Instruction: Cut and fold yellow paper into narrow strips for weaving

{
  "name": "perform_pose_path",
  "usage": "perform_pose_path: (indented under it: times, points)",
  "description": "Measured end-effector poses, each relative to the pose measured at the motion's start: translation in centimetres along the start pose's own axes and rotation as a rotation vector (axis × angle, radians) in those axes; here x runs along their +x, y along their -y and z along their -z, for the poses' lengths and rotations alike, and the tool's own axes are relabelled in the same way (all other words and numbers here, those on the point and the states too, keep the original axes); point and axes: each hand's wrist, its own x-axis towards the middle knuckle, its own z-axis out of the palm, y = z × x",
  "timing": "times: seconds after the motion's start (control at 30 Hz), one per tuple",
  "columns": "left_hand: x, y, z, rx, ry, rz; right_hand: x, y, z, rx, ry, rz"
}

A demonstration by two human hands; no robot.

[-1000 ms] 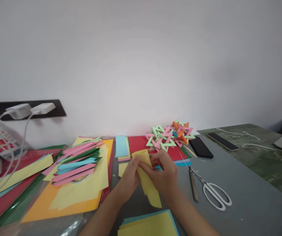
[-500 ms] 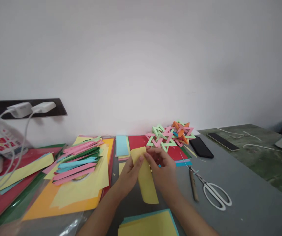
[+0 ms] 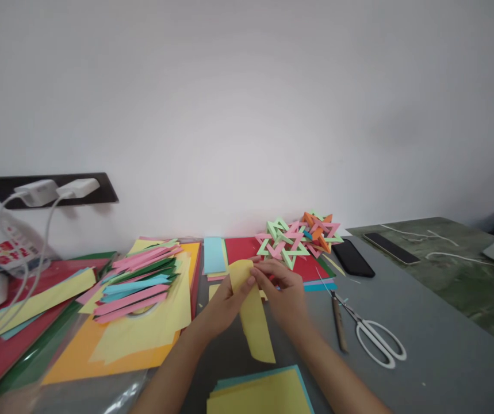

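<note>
Between my two hands a long yellow paper strip (image 3: 257, 328) hangs above the grey table, its top end curled over. My left hand (image 3: 228, 303) pinches the strip near its upper part, thumb on the front. The thumb and fingers of my right hand (image 3: 282, 286) close on the strip's upper right edge, close to my left thumb tip. Below the strip lies a stack of yellow and blue paper (image 3: 261, 395). Behind my hands sit folded paper stars (image 3: 283, 240) in green and pink, with an orange one (image 3: 319, 231) beside them.
Scissors (image 3: 376, 339) and a thin brown-handled tool (image 3: 339, 325) lie at the right, with a black phone (image 3: 352, 258) behind them. Folded paper strips (image 3: 137, 282) rest on orange and yellow sheets at the left. White cables (image 3: 47, 230) hang from the wall socket.
The top of the yellow strip is curled over more, and its lower end has swung slightly left and down. My right hand has shifted a little to the left.
</note>
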Motion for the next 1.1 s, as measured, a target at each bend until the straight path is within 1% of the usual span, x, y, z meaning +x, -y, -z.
perform_pose_path:
  times: [0.07,0.13,0.2,0.27,0.37,0.47,0.57,0.63,0.7,0.9,1.1]
  points:
    - [0.1,0.3,0.0,-0.025,-0.008,0.006,0.0,-0.4,-0.1,0.067,0.017,-0.057]
    - [0.2,0.4,0.1,-0.047,-0.005,0.022,-0.1,-0.6,-0.3,0.126,0.027,-0.147]
    - [0.3,0.4,0.1,-0.049,0.002,0.041,-0.2,-0.7,-0.4,0.161,0.021,-0.229]
    - [0.3,0.4,0.2,-0.034,-0.003,0.048,-0.1,-0.7,-0.5,0.175,-0.004,-0.27]
    - [0.4,0.5,0.3,-0.017,-0.027,0.037,0.0,-0.8,-0.5,0.183,-0.051,-0.258]
    - [0.7,0.7,0.6,0.027,-0.1,-0.014,0.2,-1.2,-0.3,0.171,-0.103,-0.194]
    - [1.2,1.2,1.1,0.061,-0.26,-0.05,0.4,-1.7,0.0,0.156,-0.161,-0.154]
    - [1.4,1.5,1.4,0.04,-0.368,-0.05,0.5,-1.9,0.1,0.16,-0.174,-0.149]
    - [1.4,1.6,1.5,0.006,-0.426,-0.054,0.5,-1.9,0.1,0.169,-0.168,-0.147]
    - [1.4,1.2,1.4,-0.064,-0.425,-0.068,0.8,-1.5,0.4,0.197,-0.126,-0.133]
    - [1.3,0.6,1.4,-0.03,-0.406,-0.058,1.3,-1.7,0.8,0.243,-0.083,-0.19]
